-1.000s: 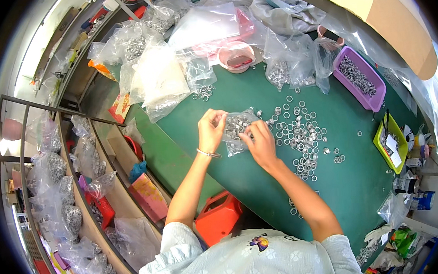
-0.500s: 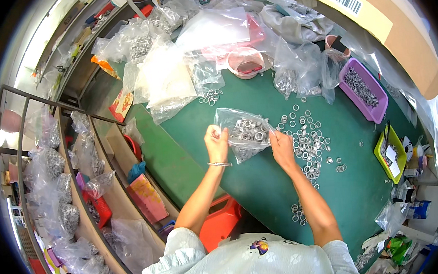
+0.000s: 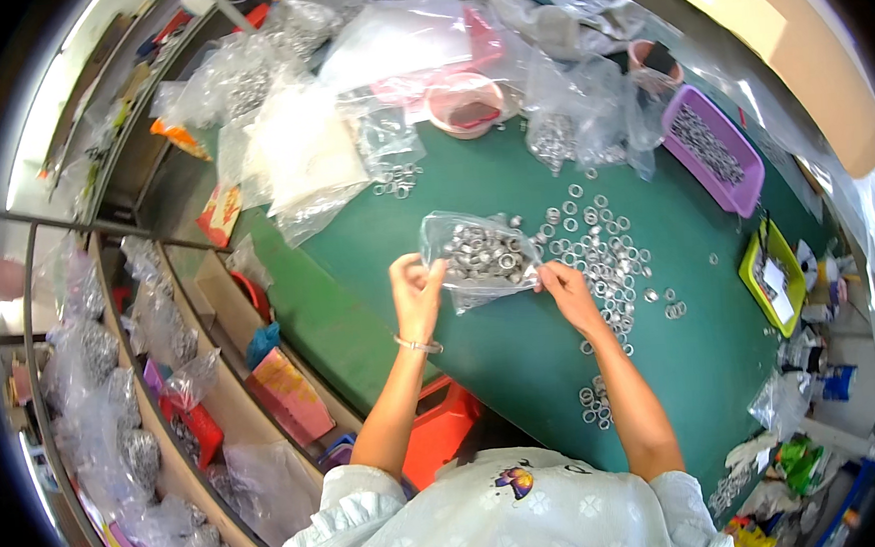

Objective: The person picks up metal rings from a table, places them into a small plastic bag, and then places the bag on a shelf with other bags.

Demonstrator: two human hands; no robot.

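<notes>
A clear plastic bag (image 3: 479, 256) filled with small metal rings lies on the green table (image 3: 523, 358). My left hand (image 3: 417, 293) grips the bag's near left edge. My right hand (image 3: 565, 292) pinches its near right edge. Just right of the bag, several loose metal rings (image 3: 607, 253) are spread over the table. Another small cluster of rings (image 3: 598, 404) sits beside my right forearm.
Piles of clear bags (image 3: 290, 152) crowd the table's far side, with a pink bowl (image 3: 463, 106) among them. A purple tray (image 3: 712, 148) of metal parts and a yellow-green tray (image 3: 776, 275) stand at the right. Shelves with more bags (image 3: 114, 394) run along the left. A red bin (image 3: 439, 429) sits below the table edge.
The bag was bunched between both hands a second ago. Now my hands have drawn apart and the bag lies spread out, full of rings.
</notes>
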